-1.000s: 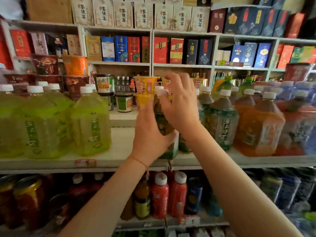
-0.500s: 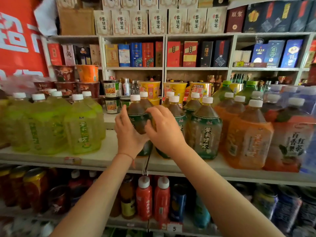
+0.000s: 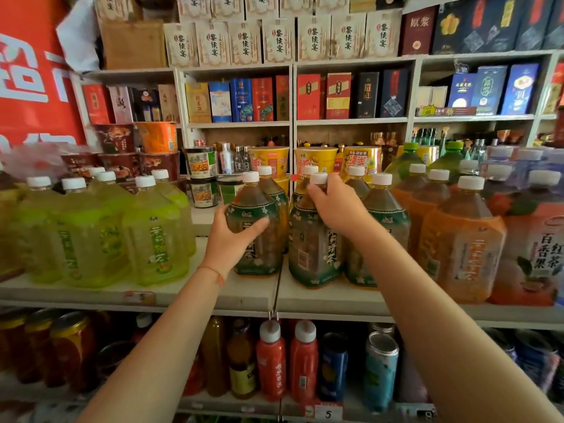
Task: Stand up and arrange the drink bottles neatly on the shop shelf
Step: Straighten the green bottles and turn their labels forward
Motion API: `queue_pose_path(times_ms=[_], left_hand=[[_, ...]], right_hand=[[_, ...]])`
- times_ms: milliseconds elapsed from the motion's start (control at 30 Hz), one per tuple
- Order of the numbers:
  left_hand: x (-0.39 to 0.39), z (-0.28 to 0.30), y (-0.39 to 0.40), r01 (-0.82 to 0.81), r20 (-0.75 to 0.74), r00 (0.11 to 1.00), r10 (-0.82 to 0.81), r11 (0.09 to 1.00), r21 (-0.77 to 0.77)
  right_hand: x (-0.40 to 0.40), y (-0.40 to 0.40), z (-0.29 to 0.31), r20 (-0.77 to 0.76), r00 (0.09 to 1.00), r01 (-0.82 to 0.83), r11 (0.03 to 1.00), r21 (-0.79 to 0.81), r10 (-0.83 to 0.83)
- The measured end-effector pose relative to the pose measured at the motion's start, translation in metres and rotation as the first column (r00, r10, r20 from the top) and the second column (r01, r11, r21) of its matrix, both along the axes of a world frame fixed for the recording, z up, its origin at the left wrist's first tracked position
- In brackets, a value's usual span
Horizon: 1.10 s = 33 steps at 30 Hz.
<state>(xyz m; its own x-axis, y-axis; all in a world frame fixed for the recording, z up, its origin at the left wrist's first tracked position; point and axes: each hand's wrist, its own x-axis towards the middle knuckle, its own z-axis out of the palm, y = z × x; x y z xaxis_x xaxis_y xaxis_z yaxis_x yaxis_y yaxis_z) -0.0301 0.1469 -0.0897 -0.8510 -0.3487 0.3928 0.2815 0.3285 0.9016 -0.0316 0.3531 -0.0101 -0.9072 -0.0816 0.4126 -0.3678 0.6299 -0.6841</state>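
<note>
Several dark-green-labelled tea bottles with white caps stand upright in the middle of the white shelf [image 3: 213, 296]. My left hand [image 3: 232, 236] wraps the side of the leftmost green-labelled bottle [image 3: 259, 239]. My right hand [image 3: 338, 206] grips the shoulder and neck of the bottle next to it [image 3: 314, 254]. A small gap separates these two bottles. More green-labelled bottles [image 3: 387, 215] stand behind and right of my right hand, partly hidden by my arm.
Yellow-green tea bottles [image 3: 155, 239] fill the shelf's left part; orange bottles [image 3: 460, 245] and a red-labelled one [image 3: 537, 254] fill the right. Noodle cups [image 3: 268, 160] and jars stand behind. Small bottles and cans [image 3: 271, 358] sit on the shelf below. Boxed goods line the upper shelves.
My hands have parted: the left now holds the leftmost green-labelled bottle, the right has shifted to the neighbouring bottle's neck. The view has moved closer and slightly left.
</note>
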Motion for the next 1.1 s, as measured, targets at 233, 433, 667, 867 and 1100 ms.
queue_pose_path(times_ms=[233,433,667,867,1100], left_hand=[[-0.006,0.001,-0.005,0.06,0.01,0.998,-0.061,0.996,0.073],[-0.005,0.0,-0.019,0.217,0.02,0.975,-0.222,0.964,0.151],[0.007,-0.001,-0.027,0.377,0.012,0.922,-0.386,0.906,0.19],[0.014,-0.003,-0.018,0.331,-0.017,0.942,-0.335,0.917,0.222],[0.029,0.001,-0.003,0.161,0.008,0.987,-0.161,0.987,-0.012]], right_hand=[[-0.009,-0.01,-0.007,-0.142,0.99,0.014,0.998,-0.054,-0.022],[-0.005,-0.025,-0.024,-0.275,0.957,0.034,0.974,-0.222,-0.096],[-0.006,-0.016,-0.019,-0.232,0.973,-0.033,0.977,-0.213,-0.018],[-0.002,-0.018,-0.017,-0.233,0.972,0.01,0.991,-0.131,-0.041],[0.009,-0.008,-0.017,-0.287,0.957,0.002,0.994,-0.11,-0.034]])
